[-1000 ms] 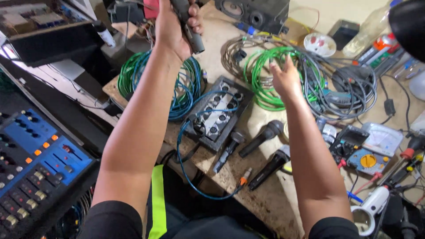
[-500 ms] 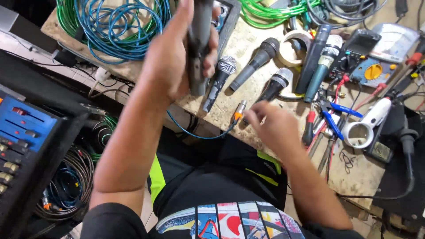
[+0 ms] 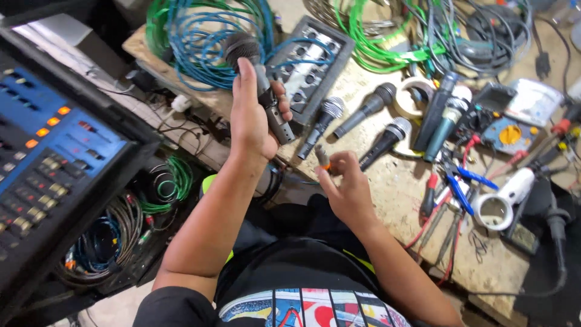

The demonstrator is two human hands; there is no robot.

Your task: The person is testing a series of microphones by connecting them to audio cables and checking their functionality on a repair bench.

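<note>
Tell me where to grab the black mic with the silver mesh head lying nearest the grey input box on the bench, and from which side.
Grip the black mic with the silver mesh head around its straight black barrel, near mid-length, coming down from above. It lies flat on the wooden bench, mesh head pointing away from the person, tail toward the right hand. The grey input box crowds the head end, so the barrel seems the freer part.

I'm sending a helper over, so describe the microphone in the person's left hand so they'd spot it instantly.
Start at the blue and green cable coils on the workbench. In front of them the left hand grips a grey microphone, dark mesh head up; the other microphones lie flat.
</note>
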